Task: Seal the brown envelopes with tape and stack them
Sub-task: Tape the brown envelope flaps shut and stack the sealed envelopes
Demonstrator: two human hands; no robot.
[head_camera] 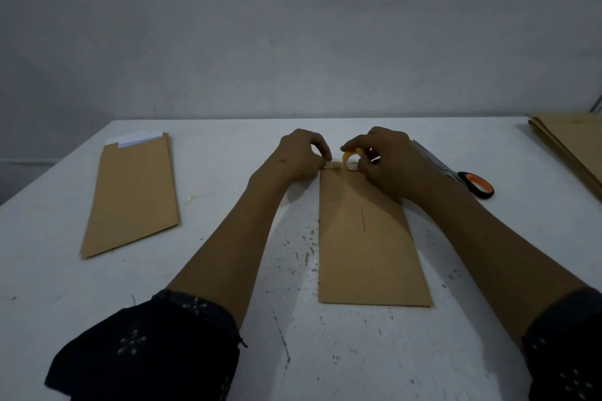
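A brown envelope [368,238] lies lengthwise between her forearms; at its far edge the right hand [387,163] grips the tape roll [351,160], the left hand [301,155] pinches the tape's free end [332,166].

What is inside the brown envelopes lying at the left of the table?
White paper sticks out of the top of the left envelopes. The brown cover hides the rest of it.
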